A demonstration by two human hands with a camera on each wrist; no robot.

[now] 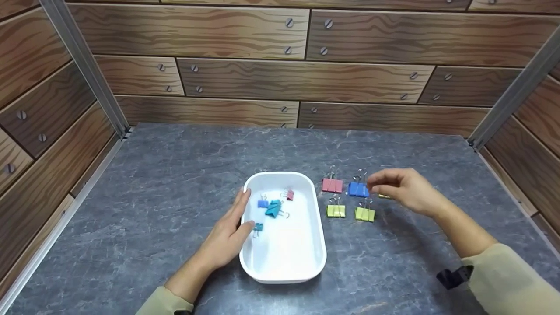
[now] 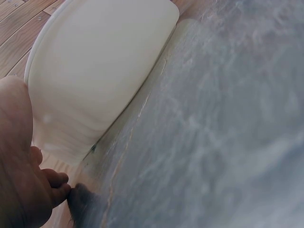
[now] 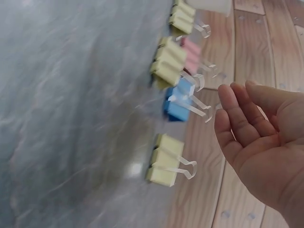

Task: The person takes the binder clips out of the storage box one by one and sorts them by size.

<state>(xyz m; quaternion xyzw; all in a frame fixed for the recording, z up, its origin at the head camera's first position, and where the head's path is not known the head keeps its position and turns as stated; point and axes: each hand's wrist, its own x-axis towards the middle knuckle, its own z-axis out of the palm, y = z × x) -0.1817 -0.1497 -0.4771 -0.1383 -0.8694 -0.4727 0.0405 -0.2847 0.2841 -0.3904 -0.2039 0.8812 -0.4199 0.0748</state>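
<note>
My left hand (image 1: 223,240) rests at the left side of a white tray (image 1: 284,267), its thumb over the rim and its fingers along the edge. In the left wrist view the tray's outer wall (image 2: 104,61) fills the upper left. My right hand (image 3: 261,128) hovers at the right of the binder clips, fingers loosely bent and nothing between them. Close by stand a blue binder clip (image 1: 358,189) and a yellow binder clip (image 3: 165,161), which the hand largely hides in the head view. Two more yellow clips (image 1: 336,211) and a pink clip (image 1: 332,185) stand nearer the tray.
In the tray lie a teal binder clip (image 1: 274,208), a small blue clip (image 1: 262,204), a small pink clip (image 1: 290,195) and a small teal clip (image 1: 258,227) beside the thumb. Wood-patterned panels (image 1: 240,78) enclose the grey marbled table (image 1: 183,153) at the back and sides.
</note>
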